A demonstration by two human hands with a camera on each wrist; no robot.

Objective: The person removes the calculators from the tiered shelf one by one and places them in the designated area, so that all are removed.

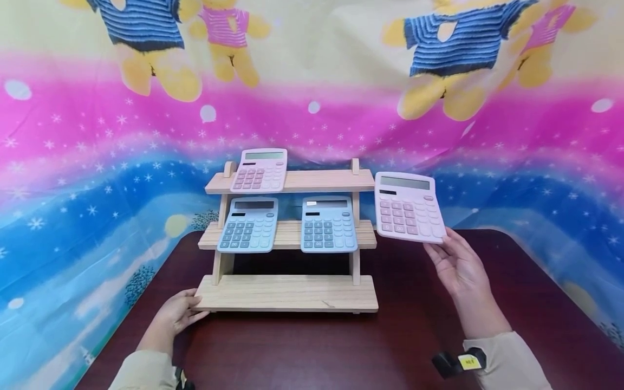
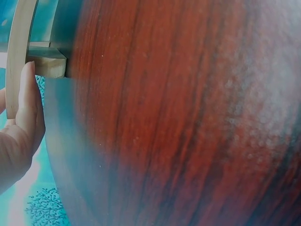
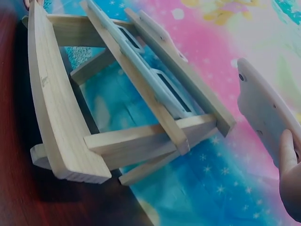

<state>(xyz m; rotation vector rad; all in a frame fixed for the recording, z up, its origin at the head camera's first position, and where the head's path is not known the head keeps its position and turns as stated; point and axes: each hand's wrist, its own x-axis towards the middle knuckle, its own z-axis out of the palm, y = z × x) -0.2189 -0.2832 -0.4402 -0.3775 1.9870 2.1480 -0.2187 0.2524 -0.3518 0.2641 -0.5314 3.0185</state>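
My right hand (image 1: 460, 262) pinches a pink calculator (image 1: 408, 208) by its lower right corner, holding it up beside the right end of a three-tier wooden shelf (image 1: 287, 292). In the right wrist view the back of that pink calculator (image 3: 270, 110) shows, with a finger against it. My left hand (image 1: 177, 314) grips the left end of the bottom tier, thumb above and fingers beneath. Another pink calculator (image 1: 259, 172) leans on the top tier at the left. On the middle tier stand two blue calculators, one at the left (image 1: 247, 226) and one at the right (image 1: 329, 226).
The shelf stands on a dark red-brown table (image 1: 312, 352). Behind it hangs a colourful cloth (image 1: 312, 124) printed with bears and snowflakes. A wooden peg (image 1: 355, 166) rises at the top tier's right. Black straps circle both wrists, the right one (image 1: 458, 363) with a yellow label.
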